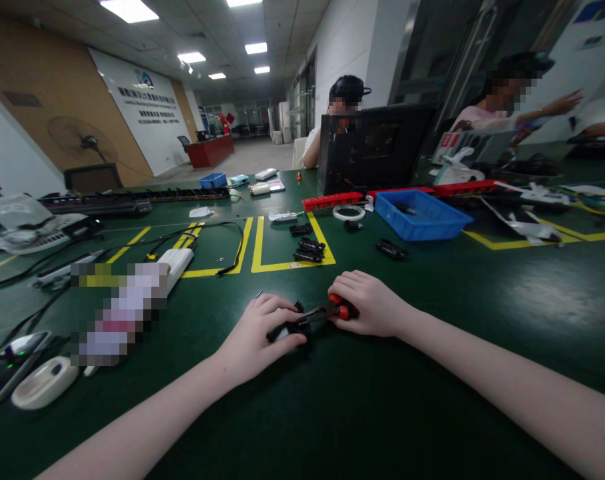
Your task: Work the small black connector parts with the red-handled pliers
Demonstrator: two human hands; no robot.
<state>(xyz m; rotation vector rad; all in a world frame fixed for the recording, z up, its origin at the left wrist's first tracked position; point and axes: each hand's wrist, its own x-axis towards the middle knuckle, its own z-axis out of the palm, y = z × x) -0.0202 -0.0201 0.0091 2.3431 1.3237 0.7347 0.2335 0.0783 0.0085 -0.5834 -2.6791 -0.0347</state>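
Observation:
My left hand (pixel 262 333) is closed round a small black part (pixel 282 331), which its fingers partly cover. My right hand (pixel 369 303) grips pliers (pixel 327 311) with red and black handles. The long jaws point left and meet the black part, though I cannot tell whether they pinch it. Beyond my hands, several similar-looking black parts (pixel 309 249) lie inside a yellow taped outline (pixel 256 247). Another black piece (pixel 392 249) rests on the green table (pixel 432 400) farther right.
A blue tray (pixel 422 223) with dark items stands at the back right, beside a white tape roll (pixel 349 213). Red strips (pixel 332 201) lie behind it. Cables (pixel 237 247), a power strip (pixel 178 267) and a white oval case (pixel 47 383) occupy the left. People sit across the table.

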